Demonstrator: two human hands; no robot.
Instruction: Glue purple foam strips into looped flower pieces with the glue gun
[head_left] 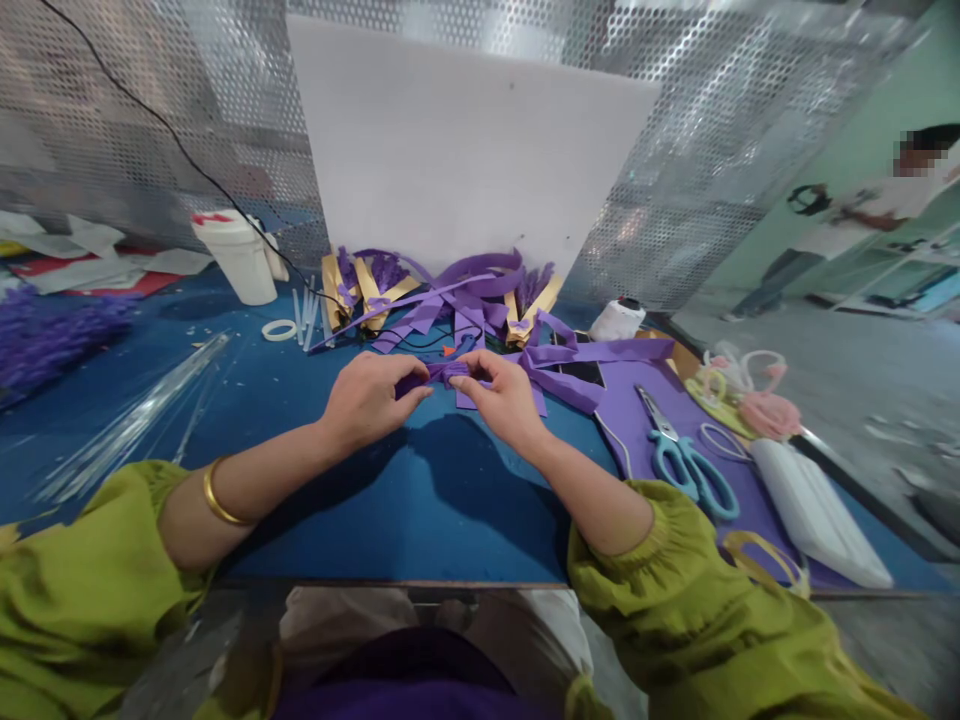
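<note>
Both hands meet over the middle of the blue table, pinching a piece of purple ribbon (454, 371) that looks gathered or folded at its centre. My left hand (373, 398) grips its left end between thumb and fingers. On the other side my right hand (501, 393) pinches the gathered part. Just behind the fingers lie more purple strips (480, 285) in a loose heap, and long purple strips (574, 365) spread to the right. Small bouquets of purple flowers in gold wrapping, one a gold-wrapped bouquet (529, 305), stand along the white board.
Blue-handled scissors (690, 465) lie on purple sheet material (637, 415) at right, near a white pack (821, 510) and a thread spool (616, 320). Left are a white tub (238, 255), a tape roll (279, 330), clear sticks (142, 410) and purple flowers (56, 335). A person (855, 215) stands beyond.
</note>
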